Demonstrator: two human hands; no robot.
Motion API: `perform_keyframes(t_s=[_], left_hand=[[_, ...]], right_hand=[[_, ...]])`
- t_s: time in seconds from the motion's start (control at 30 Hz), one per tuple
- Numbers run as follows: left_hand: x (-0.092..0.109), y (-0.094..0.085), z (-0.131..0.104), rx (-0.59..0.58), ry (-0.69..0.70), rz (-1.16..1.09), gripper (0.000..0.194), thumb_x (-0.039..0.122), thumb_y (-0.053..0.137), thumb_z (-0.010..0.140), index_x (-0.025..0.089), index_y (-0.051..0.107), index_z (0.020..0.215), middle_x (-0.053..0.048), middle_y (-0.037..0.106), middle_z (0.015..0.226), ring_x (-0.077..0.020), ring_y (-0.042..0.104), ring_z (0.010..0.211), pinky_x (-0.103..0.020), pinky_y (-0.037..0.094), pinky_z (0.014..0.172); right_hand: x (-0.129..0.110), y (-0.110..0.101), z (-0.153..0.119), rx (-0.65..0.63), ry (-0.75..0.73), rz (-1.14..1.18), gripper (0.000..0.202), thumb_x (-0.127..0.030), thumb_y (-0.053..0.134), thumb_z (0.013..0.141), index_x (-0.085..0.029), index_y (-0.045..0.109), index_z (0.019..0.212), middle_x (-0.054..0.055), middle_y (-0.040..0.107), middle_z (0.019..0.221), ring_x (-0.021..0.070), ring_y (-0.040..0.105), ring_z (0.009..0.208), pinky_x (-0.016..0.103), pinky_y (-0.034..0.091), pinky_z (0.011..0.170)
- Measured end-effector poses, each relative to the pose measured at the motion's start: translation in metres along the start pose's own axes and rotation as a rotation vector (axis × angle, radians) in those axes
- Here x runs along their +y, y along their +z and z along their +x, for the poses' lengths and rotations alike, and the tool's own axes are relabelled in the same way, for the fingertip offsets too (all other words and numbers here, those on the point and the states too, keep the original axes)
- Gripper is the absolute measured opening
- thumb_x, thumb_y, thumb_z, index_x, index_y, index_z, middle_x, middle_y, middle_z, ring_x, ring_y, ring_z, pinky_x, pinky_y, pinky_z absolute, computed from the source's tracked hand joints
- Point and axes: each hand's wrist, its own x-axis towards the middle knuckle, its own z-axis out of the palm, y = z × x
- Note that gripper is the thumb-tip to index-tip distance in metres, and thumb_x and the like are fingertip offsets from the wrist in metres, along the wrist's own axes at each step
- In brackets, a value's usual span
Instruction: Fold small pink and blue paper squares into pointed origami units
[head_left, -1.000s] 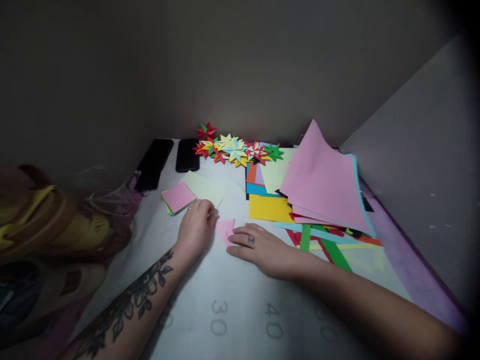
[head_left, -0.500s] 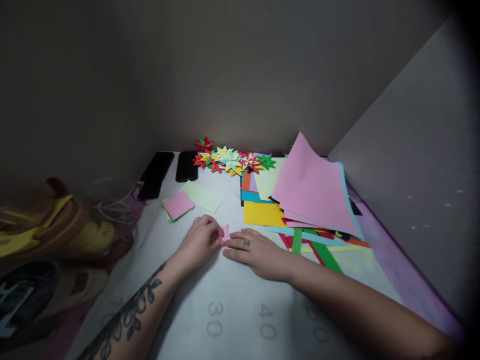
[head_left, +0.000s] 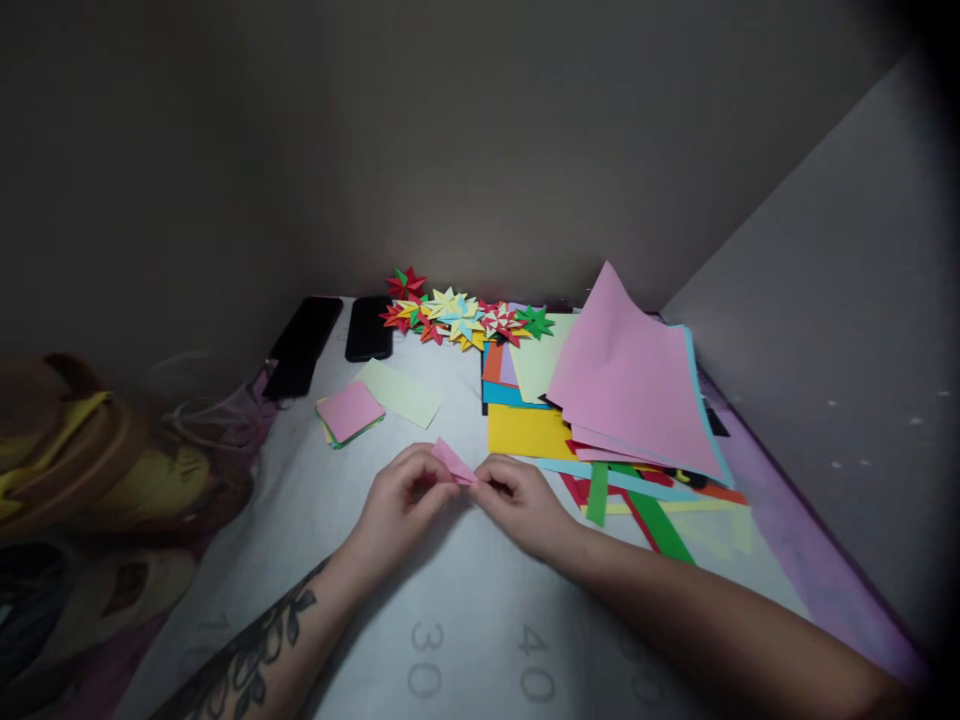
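Note:
A small folded piece of pink paper [head_left: 453,461] is held between both hands, slightly above the white mat [head_left: 472,600]. My left hand [head_left: 409,495] pinches its left side between thumb and fingers. At its lower right corner, the fingertips of my right hand [head_left: 521,500] are closed on the paper. Behind my left hand lies a stack of small paper squares [head_left: 350,411] with a pink one on top. A pale green paper strip [head_left: 401,393] rests partly under that stack.
Folded paper stars [head_left: 457,315] in several colours are heaped at the back. Large pink sheets [head_left: 630,370], a yellow sheet [head_left: 525,430] and green strips [head_left: 660,525] lie to the right. Two black phones [head_left: 369,330] are at the back left. Bags [head_left: 127,470] stand beyond the left edge.
The pink paper has been lifted off the mat and tilted. My right hand's fingers, flat on the paper before, are now curled into a pinch at its corner.

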Motion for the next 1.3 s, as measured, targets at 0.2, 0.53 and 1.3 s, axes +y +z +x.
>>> perform_keyframes(t_s=[0.2,0.53,1.3], left_hand=[[-0.004,0.013,0.000,0.155,-0.186,-0.315,0.031,0.021,0.066,0.071,0.022,0.039,0.086,0.009,0.043,0.067,-0.0064,0.042,0.055,-0.018,0.034,0.051],[-0.004,0.012,0.000,0.051,-0.275,-0.255,0.038,0.026,0.066,0.072,0.021,0.041,0.100,0.007,0.055,0.065,-0.0092,0.050,0.057,-0.020,0.037,0.055],[0.003,0.002,-0.004,0.082,-0.269,-0.219,0.033,0.028,0.067,0.071,0.020,0.049,0.098,0.008,0.055,0.054,-0.0092,0.049,0.048,-0.018,0.033,0.048]], right_hand=[[0.002,0.002,0.002,0.004,-0.025,-0.009,0.027,-0.021,0.053,0.082,-0.018,0.047,0.056,-0.002,0.047,0.058,0.0109,0.046,0.056,0.023,0.035,0.053],[0.002,0.003,0.003,-0.018,-0.059,-0.004,0.023,-0.013,0.052,0.079,-0.018,0.050,0.056,-0.002,0.050,0.059,0.0105,0.048,0.057,0.022,0.037,0.054],[-0.006,0.000,0.002,-0.037,-0.100,-0.010,0.019,-0.019,0.055,0.083,-0.018,0.054,0.064,-0.001,0.053,0.062,0.0107,0.049,0.058,0.022,0.037,0.055]])
